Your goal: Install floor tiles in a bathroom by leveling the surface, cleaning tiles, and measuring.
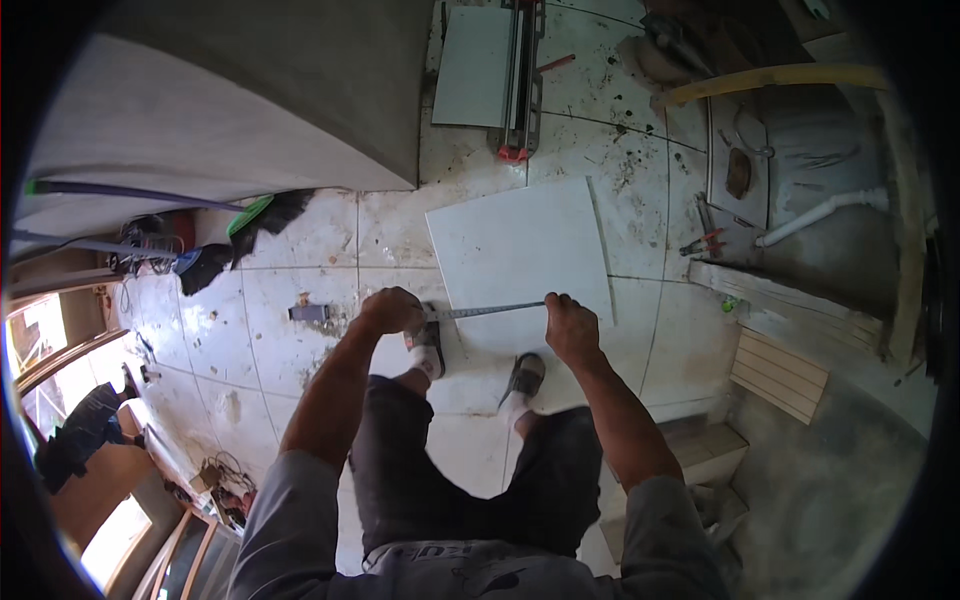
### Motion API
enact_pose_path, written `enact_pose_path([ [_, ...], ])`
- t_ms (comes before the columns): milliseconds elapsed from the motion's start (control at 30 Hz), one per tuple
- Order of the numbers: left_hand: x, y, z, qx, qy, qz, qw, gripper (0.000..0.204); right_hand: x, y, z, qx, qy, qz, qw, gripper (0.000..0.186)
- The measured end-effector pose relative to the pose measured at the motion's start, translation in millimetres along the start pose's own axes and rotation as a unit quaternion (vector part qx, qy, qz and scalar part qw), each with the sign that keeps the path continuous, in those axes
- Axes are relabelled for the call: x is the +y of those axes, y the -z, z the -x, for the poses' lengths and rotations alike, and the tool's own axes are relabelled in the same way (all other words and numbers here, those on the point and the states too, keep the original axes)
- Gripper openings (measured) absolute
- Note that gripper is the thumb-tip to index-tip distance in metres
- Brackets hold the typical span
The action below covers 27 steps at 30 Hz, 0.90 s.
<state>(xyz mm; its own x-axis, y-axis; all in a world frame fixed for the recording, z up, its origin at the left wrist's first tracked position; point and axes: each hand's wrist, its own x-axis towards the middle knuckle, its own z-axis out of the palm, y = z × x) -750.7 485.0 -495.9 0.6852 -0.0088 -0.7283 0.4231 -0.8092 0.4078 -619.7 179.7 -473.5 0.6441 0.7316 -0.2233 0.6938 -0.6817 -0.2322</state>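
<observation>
Your left hand [390, 310] grips the tape measure [425, 313]; your right hand [570, 325] pins its blade (stretched left-right) across the white tile [520, 250].

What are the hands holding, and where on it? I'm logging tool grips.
A tape measure stretched over a white tile: left hand grips its case end, right hand pinches the blade's far end.

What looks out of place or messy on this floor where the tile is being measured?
The loose tile lies askew, its edges at an angle to the floor tiles' joints. The floor is smeared and speckled with dirt. Both hands stretch a tape measure across it.
</observation>
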Motion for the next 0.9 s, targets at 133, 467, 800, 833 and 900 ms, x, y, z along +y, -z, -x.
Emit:
enact_pose_path([
  [133, -58, 2, -91, 0.007, 0.038, 0.050, 0.998, 0.029, 27, -80, -76, 0.088, 0.026, -0.032, 0.995, 0.014],
  [467, -126, -27, -262, 0.109, 0.201, 0.053, 0.972, 0.028, 125, -261, -230, 0.094, -0.035, 0.032, 0.994, 0.014],
  [800, -163, -63, -297, 0.199, 0.240, 0.099, 0.945, 0.025, 119, -294, -276, 0.075, -0.024, 0.007, 0.997, 0.018],
  [833, -161, -61, -298, 0.193, 0.238, 0.097, 0.947, 0.024, 123, -298, -276, 0.088, -0.028, 0.009, 0.996, 0.018],
  [900, -160, -57, -301, 0.201, 0.240, 0.106, 0.944, 0.023, 121, -300, -280, 0.100, -0.028, 0.007, 0.995, 0.017],
])
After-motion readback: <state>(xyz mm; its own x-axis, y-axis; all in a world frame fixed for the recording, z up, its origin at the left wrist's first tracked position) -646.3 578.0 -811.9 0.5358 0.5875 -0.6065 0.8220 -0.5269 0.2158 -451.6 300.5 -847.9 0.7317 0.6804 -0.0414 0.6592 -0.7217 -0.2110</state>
